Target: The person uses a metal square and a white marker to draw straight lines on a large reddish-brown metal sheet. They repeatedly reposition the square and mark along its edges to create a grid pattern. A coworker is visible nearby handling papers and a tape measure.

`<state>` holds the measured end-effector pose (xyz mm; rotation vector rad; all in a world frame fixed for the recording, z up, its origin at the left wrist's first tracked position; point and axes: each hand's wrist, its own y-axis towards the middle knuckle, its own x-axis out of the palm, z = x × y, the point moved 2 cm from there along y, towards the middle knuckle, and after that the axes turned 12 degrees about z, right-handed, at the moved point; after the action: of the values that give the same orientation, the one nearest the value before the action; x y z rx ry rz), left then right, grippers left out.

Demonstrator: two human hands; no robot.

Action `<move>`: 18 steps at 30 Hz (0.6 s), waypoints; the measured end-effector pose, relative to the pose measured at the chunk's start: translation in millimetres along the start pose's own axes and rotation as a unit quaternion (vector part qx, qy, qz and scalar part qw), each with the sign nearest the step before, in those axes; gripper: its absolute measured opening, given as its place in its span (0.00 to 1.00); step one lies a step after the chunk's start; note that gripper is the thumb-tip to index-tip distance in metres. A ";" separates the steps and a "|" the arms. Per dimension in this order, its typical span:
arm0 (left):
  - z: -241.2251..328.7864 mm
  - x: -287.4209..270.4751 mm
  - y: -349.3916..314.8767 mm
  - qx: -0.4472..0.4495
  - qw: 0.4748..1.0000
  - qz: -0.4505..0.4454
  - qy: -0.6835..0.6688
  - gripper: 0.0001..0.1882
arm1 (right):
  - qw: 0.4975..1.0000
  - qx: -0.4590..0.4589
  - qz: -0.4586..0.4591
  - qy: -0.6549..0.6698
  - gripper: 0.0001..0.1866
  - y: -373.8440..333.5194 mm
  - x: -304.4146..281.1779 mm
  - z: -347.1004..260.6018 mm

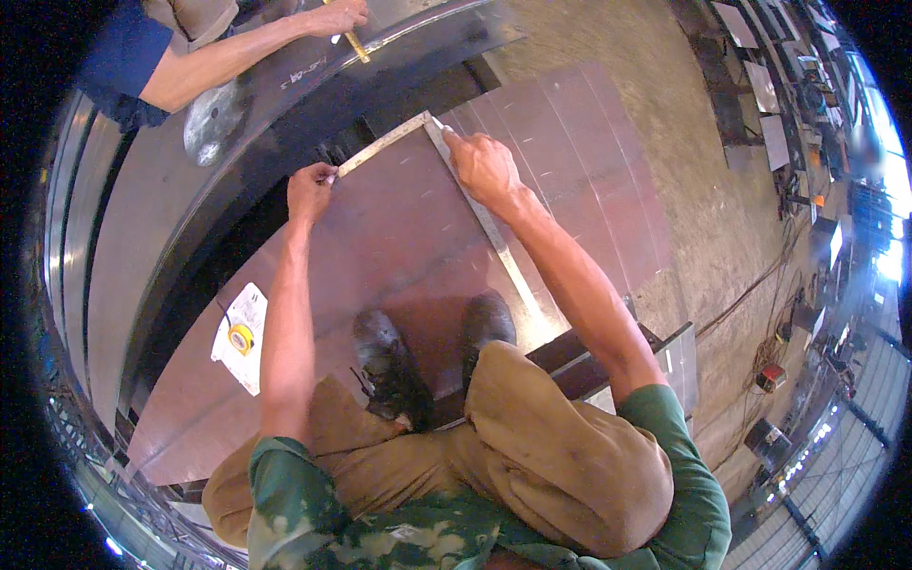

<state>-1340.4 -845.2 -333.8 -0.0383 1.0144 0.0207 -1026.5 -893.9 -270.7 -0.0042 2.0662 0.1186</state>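
A metal framing square [478, 217] lies flat on a large reddish-brown steel plate [385, 242], its corner pointing away from me. My right hand [484, 169] grips the long leg just below that corner, the index finger stretched along it. At the free end of the short leg is my left hand [309, 193], its fingers pinched round a small pale piece that looks like chalk. Its tip meets the end of the leg. Thin pale lines run over the plate to the right of the square.
A yellow tape measure [240, 338] rests on white paper [249, 311] to my left. Beyond a dark gap stands a large curved steel part [180, 180]. Another person's hand [340, 16] holds a yellow rule [357, 46] there. My boots [487, 318] are on the plate. Cables [768, 353] cross the floor at right.
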 end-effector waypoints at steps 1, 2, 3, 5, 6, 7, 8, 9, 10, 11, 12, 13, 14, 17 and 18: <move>-0.5 0.6 0.0 -0.011 1.000 0.000 -0.005 0.09 | 1.000 -0.005 -0.004 -0.004 0.18 0.6 -0.4 -0.2; -1.8 0.8 2.8 0.005 1.000 -0.003 -0.021 0.09 | 1.000 -0.010 -0.009 -0.009 0.18 0.2 -2.2 1.1; -1.7 2.9 2.6 0.012 1.000 -0.003 -0.017 0.09 | 1.000 -0.006 -0.023 -0.013 0.17 -2.2 -4.9 3.8; 6.5 -1.0 -0.2 0.026 1.000 -0.005 -0.009 0.09 | 0.998 0.002 -0.052 -0.021 0.17 -9.9 -11.4 4.1; 6.5 2.6 0.6 0.039 0.999 -0.006 -0.015 0.09 | 0.998 0.002 -0.057 -0.023 0.17 -15.8 -13.4 6.5; 2.1 0.9 3.2 0.052 0.999 -0.004 -0.017 0.09 | 0.998 -0.001 -0.060 -0.022 0.17 -21.2 -15.3 7.2; -1.7 0.7 5.1 0.065 0.998 -0.002 -0.019 0.09 | 0.998 -0.004 -0.062 -0.021 0.17 -27.4 -17.5 8.1; -5.7 1.7 6.1 0.059 0.998 0.001 -0.005 0.09 | 0.998 -0.001 -0.067 -0.015 0.17 -35.1 -19.7 9.1; -4.5 3.2 4.8 0.053 0.999 0.003 0.006 0.09 | 0.997 0.004 -0.074 -0.011 0.18 -45.9 -22.1 11.9; -3.1 3.5 4.0 0.047 0.999 0.006 0.019 0.08 | 0.997 0.008 -0.081 -0.007 0.18 -55.5 -26.5 12.5; -1.7 3.8 3.0 0.043 0.999 0.004 0.011 0.08 | 0.995 0.010 -0.095 -0.013 0.17 -65.6 -31.4 12.8; 0.7 3.6 2.0 0.039 0.999 0.002 0.002 0.08 | 0.994 0.012 -0.109 -0.020 0.16 -75.3 -40.2 10.3; 0.7 3.4 0.6 0.034 0.999 0.000 -0.005 0.08 | 0.992 0.014 -0.124 -0.024 0.16 -85.5 -46.2 8.9; 1.5 2.4 0.2 0.042 0.999 0.012 -0.017 0.07 | 0.986 0.055 -0.155 -0.017 0.22 -114.9 -57.3 11.1; 1.7 3.0 -0.3 0.033 0.999 0.009 -0.018 0.08 | 0.984 0.063 -0.164 -0.017 0.23 -125.0 -60.8 12.1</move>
<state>-1337.4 -845.5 -335.4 0.0327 0.9780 0.0046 -980.2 -1020.1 -233.4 -0.2621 2.0069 -0.2141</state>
